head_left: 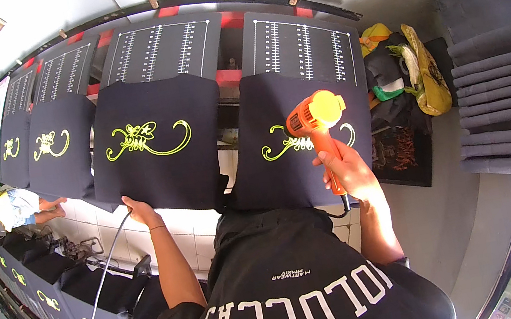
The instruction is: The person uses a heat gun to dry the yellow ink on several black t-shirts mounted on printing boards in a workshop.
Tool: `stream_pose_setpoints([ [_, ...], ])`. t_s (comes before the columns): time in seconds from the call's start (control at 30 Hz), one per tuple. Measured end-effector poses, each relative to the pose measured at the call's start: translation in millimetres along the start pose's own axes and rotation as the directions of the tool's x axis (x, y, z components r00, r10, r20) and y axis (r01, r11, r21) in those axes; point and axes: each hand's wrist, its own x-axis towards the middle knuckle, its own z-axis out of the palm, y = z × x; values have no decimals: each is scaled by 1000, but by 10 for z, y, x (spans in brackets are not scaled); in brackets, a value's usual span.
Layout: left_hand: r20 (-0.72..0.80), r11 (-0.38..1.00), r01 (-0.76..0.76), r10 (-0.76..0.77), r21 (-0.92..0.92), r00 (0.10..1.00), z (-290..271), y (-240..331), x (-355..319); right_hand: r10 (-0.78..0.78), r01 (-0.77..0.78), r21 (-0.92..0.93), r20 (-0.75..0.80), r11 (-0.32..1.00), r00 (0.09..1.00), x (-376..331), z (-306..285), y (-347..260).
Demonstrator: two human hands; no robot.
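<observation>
partly, heat gun [313,119] hides yellow print [284,148].

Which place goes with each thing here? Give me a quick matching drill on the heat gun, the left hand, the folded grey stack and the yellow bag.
Things:
1. orange heat gun
2. left hand
3. folded grey stack
4. yellow bag

Places:
A. far right
B. lower edge of a dark shirt
C. right hand
D. between shirts and stack

Pairs: 1-C, 2-B, 3-A, 4-D
</observation>
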Motion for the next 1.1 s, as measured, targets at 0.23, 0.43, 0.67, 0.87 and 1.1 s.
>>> stream_pose_setpoints([
  [0.23,15,999,-50,50,10,999,-2,72,-46,-6,6,15,12,1000,1000,123,259,-179],
  [0.43,178,984,-1,34,-179,983,-142,43,42,-1,3,25,-70,1000,998,43,473,-188],
  [0.67,138,992,21,-4,-124,990,-291,305,676,-1,2,2,-287,1000,958,22,544,-65],
  [0.87,153,954,64,-19,-293,988,-158,341,949,31,-16,56,-288,998,957,-153,529,-23],
  [1.1,118,966,21,10,-258,993,-34,371,784,11,13,75,-316,997,949,-305,509,56],
])
